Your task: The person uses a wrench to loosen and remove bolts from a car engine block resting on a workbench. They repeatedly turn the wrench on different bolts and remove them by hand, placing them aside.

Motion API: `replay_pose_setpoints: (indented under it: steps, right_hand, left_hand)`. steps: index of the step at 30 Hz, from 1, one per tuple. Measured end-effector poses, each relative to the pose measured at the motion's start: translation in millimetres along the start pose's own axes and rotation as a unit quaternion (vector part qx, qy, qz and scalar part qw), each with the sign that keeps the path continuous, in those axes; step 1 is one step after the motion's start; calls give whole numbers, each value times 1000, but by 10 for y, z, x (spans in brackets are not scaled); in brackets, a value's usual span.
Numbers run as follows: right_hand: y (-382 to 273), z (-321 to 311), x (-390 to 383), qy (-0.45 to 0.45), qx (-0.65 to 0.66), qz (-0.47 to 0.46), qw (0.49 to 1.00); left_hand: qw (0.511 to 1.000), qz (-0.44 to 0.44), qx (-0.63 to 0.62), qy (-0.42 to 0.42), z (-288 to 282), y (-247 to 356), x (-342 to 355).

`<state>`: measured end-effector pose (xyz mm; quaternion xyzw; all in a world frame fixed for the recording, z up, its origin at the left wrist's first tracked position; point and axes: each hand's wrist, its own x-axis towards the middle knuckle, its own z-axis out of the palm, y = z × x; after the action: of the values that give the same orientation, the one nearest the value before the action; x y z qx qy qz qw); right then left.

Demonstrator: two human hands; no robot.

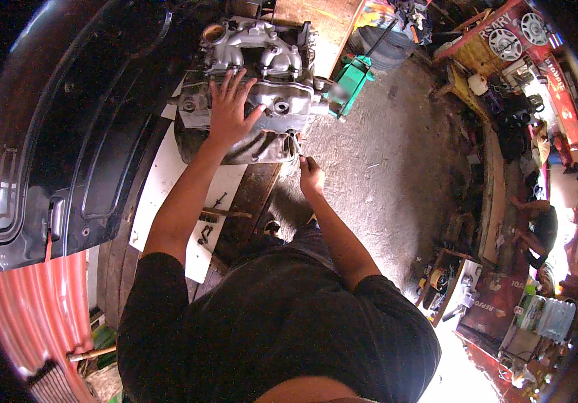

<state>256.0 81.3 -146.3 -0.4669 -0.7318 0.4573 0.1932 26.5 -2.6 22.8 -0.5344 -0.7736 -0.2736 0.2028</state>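
Observation:
A grey metal car engine (pixel 282 91) stands on a bench in front of me, its cast intake manifold (pixel 272 54) at the far side. My left hand (pixel 230 111) lies on top of it with the fingers spread, holding nothing. At the engine's near right corner, my right hand (pixel 312 176) is closed round the handle of a slim metal wrench (pixel 298 146). The tool's far end meets the lower edge of the engine; exactly what it grips there is too small to tell. Several dark bolts (pixel 205 234) lie on a white board (pixel 158 201) beneath and beside my left arm.
A dark vehicle panel (pixel 94 121) fills the left side, above red corrugated sheeting (pixel 33 302). A green floor jack (pixel 353 84) stands on the concrete floor (pixel 383 161) beyond the engine. At the right, another person (pixel 541 228) is near cluttered shelving and a tool box (pixel 447 282).

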Motion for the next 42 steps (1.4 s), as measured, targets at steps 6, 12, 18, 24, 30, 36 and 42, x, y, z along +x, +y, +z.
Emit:
replay_pose_setpoints:
  steps: [6,12,18,24,30,36,42]
  right_hand:
    - [27,57,6,7,71,-21,997]
    - [56,-278,230,-24,-96,-61,993]
    - [-1360,-1292,622,-137,-509,-256,810]
    - [-2122,-960,477,-124,-629,-360,678]
    - [-1084,-1321,298,-128,-421,-221,870]
    - [7,-426,-10,-138,170,23,976]
    - [-148,99,-190,-130,328,86,932]
  left_hand:
    - [1000,-4,-6,-4,51,-108,20]
    - [999,12,45,14,-61,-310,260]
    - [994,64,89,-5,-11,-412,289]
    - [993,57,83,-61,-85,-350,311]
    - [995,48,80,-23,-13,-364,213]
    - [995,39,92,-25,-42,-337,206]
    - [997,22,66,-20,-23,-363,181]
